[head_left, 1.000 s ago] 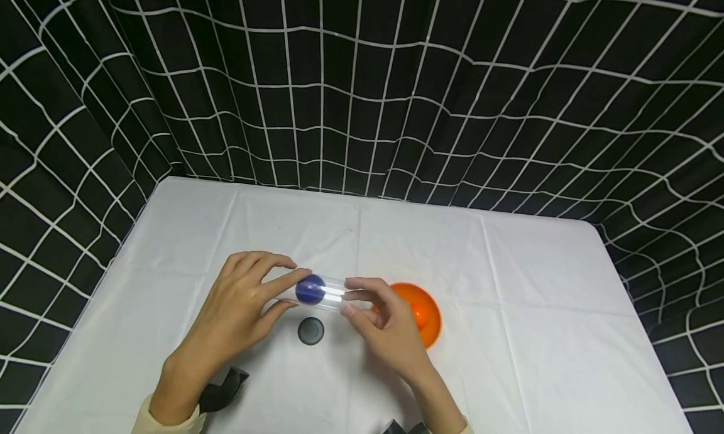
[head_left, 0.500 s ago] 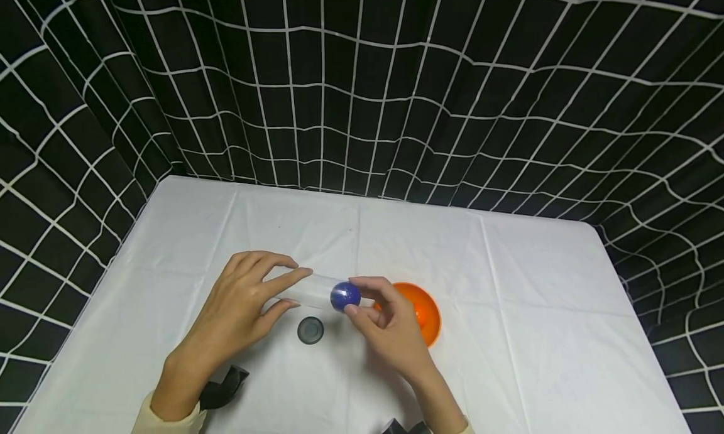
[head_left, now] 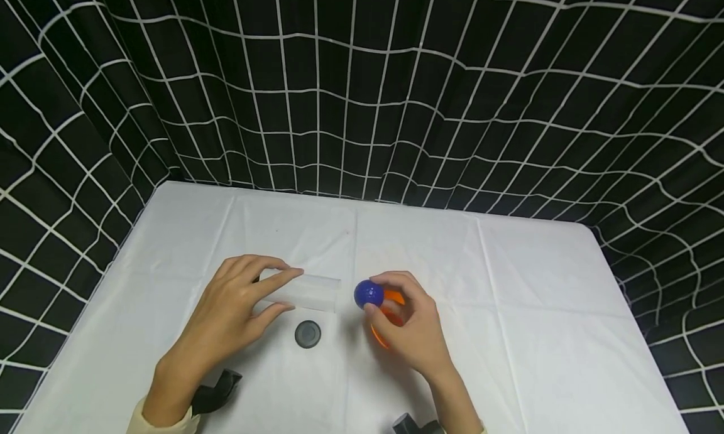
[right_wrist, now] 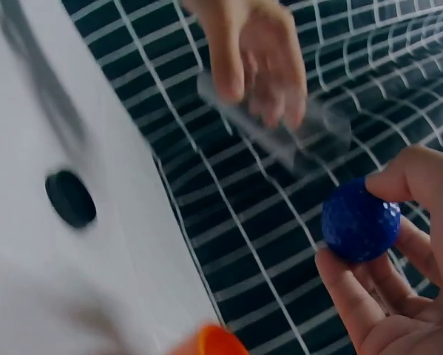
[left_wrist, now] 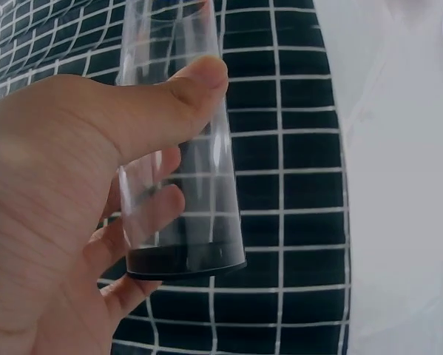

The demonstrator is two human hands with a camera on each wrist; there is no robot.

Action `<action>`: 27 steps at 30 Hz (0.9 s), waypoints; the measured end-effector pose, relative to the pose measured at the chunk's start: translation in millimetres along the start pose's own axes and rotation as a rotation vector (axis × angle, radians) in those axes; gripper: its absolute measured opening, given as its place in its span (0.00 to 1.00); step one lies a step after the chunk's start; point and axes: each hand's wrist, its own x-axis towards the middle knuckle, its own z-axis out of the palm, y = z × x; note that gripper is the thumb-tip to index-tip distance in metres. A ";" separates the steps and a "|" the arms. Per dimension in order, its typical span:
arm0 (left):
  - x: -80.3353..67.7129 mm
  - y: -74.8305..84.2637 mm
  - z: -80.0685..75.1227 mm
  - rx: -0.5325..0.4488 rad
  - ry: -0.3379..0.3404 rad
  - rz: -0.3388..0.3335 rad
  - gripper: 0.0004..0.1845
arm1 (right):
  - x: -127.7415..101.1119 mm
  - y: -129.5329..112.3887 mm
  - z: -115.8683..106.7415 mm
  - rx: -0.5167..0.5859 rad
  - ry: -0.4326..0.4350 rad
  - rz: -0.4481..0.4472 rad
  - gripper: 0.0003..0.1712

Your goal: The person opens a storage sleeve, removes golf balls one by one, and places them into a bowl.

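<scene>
The blue ball (head_left: 369, 294) has left the clear tube (head_left: 302, 292) and now sits pinched in the fingertips of the right hand (head_left: 408, 326), just beyond the tube's open end and above the counter (head_left: 526, 333). The left hand (head_left: 237, 302) grips the tube, thumb and fingers curled round it. A black cap (head_left: 308, 333) lies below the tube; the right hand partly hides an orange bowl (head_left: 390, 314). Only the left wrist view shows the tube's dark closed end (left_wrist: 184, 260).

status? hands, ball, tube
Left hand grips clear tube, empty. Right hand pinches blue ball, clear of the tube mouth. Orange bowl under right hand; black cap on table.
</scene>
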 end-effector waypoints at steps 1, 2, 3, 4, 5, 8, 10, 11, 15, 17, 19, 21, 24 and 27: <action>-0.5 0.3 -0.8 -0.004 0.001 -0.007 0.29 | -0.7 0.7 -4.0 -0.030 0.009 -0.001 0.22; -0.9 0.5 -1.4 -0.008 0.001 -0.014 0.29 | -1.3 1.3 -8.3 -0.058 0.021 0.003 0.22; -1.1 0.9 -2.2 -0.014 0.002 -0.020 0.29 | -1.8 1.8 -12.5 -0.079 0.031 0.007 0.22; -1.1 1.1 -2.9 -0.018 0.004 -0.025 0.29 | -2.4 2.3 -16.7 -0.095 0.040 0.013 0.22; -1.0 1.4 -3.9 -0.023 0.008 -0.028 0.29 | -2.7 2.8 -20.7 -0.124 0.049 0.014 0.22; -0.8 1.4 -5.7 -0.023 0.012 -0.030 0.29 | -3.8 3.5 -31.0 -0.194 0.055 0.019 0.21; -1.0 1.2 -6.8 -0.018 0.013 -0.030 0.29 | -4.7 3.0 -36.0 -0.255 0.046 0.020 0.22; -1.3 1.1 -7.5 -0.015 0.013 -0.030 0.29 | -5.1 2.7 -38.0 -0.290 0.042 0.025 0.22; -2.3 0.4 -10.7 -0.011 0.012 -0.041 0.29 | -6.4 1.3 -42.8 -0.424 0.021 0.042 0.24; -1.6 -0.1 -12.4 -0.013 0.010 -0.048 0.29 | -6.3 1.8 -44.3 -0.486 0.014 0.043 0.24; -0.3 -0.7 -13.6 -0.016 0.006 -0.056 0.28 | -5.8 3.1 -45.5 -0.535 0.000 0.032 0.24; 0.6 -1.4 -14.0 -0.016 0.005 -0.061 0.28 | -5.1 4.5 -46.4 -0.575 -0.013 0.015 0.24; 0.5 -2.0 -13.6 -0.020 0.011 -0.065 0.28 | -5.1 6.1 -47.3 -0.616 -0.034 0.007 0.23; -0.2 -2.2 -12.8 -0.024 0.025 -0.067 0.29 | -5.1 6.7 -47.6 -0.647 -0.051 0.019 0.23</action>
